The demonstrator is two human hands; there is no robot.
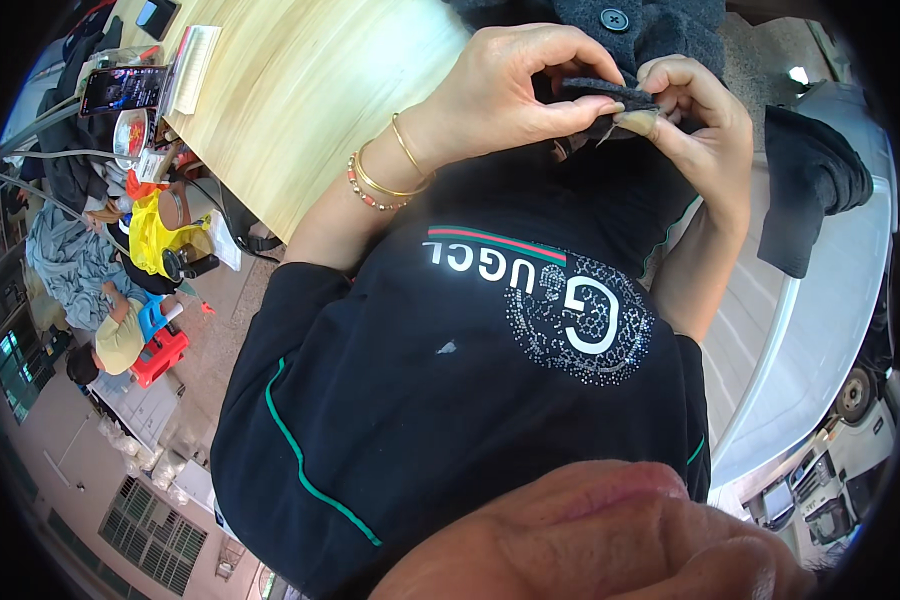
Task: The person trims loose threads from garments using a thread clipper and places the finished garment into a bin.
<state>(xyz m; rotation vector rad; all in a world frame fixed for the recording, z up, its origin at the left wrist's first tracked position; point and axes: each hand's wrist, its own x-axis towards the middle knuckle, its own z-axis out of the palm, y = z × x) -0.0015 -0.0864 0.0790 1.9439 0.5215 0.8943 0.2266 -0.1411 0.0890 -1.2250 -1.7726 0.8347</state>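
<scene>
A dark grey woollen garment (670,30) lies on the far side of my lap, with a round dark button (615,20) on it. A folded edge of its cloth (610,92) is raised between both hands. My left hand (530,85), with bracelets (375,190) at its wrist, pinches this edge between thumb and fingers. From the other side my right hand (705,125) closes on the same edge, its thumb tip close to the left thumb. Something yellowish shows on the right thumb tip. Below the thumbs, a thin strand sticks out, too small to make out.
A pale wooden table (300,90) stands at left, with a phone (120,90) near its edge. A yellow bag (155,235) hangs beyond it. Dark cloth (815,180) drapes over a white surface (820,330) at right. Another person (120,335) sits far left near a red stool (160,355).
</scene>
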